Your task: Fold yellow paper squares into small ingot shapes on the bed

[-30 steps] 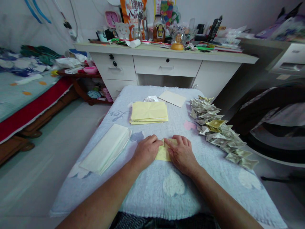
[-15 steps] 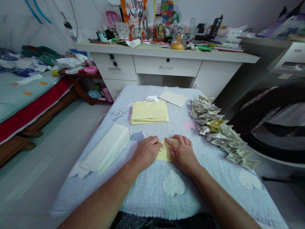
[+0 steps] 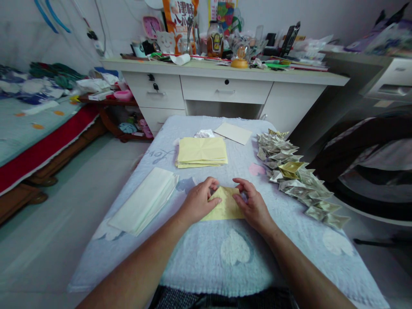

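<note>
A sheet of yellow paper (image 3: 225, 208), with its upper left corner folded down, lies in front of me on the cloth-covered table. My left hand (image 3: 200, 201) grips its left side, thumb on top and fingers curled at the far edge. At the right edge, my right hand (image 3: 255, 207) has its thumb on the paper and its fingers curved round behind; their tips are partly hidden. Beyond the hands sits a stack of yellow paper (image 3: 202, 150). To the left is a pile of folded whitish paper (image 3: 143, 201).
Rows of folded silvery paper pieces (image 3: 292, 180) run along the table's right side, one golden piece (image 3: 291, 169) among them. A pale card (image 3: 233, 132) and crumpled white tissue (image 3: 205, 133) lie at the back. A cluttered desk (image 3: 225, 68) stands behind, a washing machine (image 3: 383, 128) at right.
Both hands have shifted slightly apart from pressing on the paper to holding its sides. More of the yellow sheet now shows, and the right fingers have lifted off its top.
</note>
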### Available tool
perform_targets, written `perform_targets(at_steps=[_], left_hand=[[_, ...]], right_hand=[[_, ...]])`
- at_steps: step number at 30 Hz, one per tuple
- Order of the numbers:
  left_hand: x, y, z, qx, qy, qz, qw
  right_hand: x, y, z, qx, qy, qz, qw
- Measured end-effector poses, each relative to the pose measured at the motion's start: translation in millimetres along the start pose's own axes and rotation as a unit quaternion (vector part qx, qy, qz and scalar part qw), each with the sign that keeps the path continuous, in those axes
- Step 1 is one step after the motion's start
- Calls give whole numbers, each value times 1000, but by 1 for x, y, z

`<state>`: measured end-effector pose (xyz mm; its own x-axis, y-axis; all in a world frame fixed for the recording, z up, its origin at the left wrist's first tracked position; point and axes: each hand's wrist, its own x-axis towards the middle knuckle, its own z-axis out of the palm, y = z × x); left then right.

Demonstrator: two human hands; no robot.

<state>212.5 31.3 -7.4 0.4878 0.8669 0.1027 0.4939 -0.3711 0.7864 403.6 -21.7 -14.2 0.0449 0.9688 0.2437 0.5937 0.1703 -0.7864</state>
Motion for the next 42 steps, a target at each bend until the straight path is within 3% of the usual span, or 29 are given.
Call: perform_targets(at_steps=[4,8,13,17,21,25,28,30,32,35,38,42], left_hand=[[2,-2,1,-134,-40,-30,990],[2,-1,3,-300,-55,-54,951],[3,6,9,-451,16,-61,890],[4,9,14,-485,33,-48,873],[5,8,13,-455,12,-49,889],[4,-1,5,-359,23,-63,931],[3,-4,1,-296,10,-52,954],[1,-1,-1,-252,8,-13,968],[-2,4,-2,-177,57,65,980],[-5,11,-2,-86,107,152,979],[-8,11,1,-77,129,161,976],[-9,8,2,-108,112,139,978]], right_hand=[[-1,-3,0,113,5,16,993],[-1,-3,2,267,12,58,962],[1,-6,6,409,-34,120,904],[4,-11,7,467,-80,120,873],[5,-10,6,439,-82,101,889],[4,0,3,307,-40,42,950],[3,5,-4,163,33,-34,985],[2,4,-8,72,87,-87,990],[-1,3,-10,1,129,-133,983],[-4,2,-11,-12,135,-168,976],[-6,2,-9,37,98,-183,977],[-6,-1,-8,51,78,-176,980]])
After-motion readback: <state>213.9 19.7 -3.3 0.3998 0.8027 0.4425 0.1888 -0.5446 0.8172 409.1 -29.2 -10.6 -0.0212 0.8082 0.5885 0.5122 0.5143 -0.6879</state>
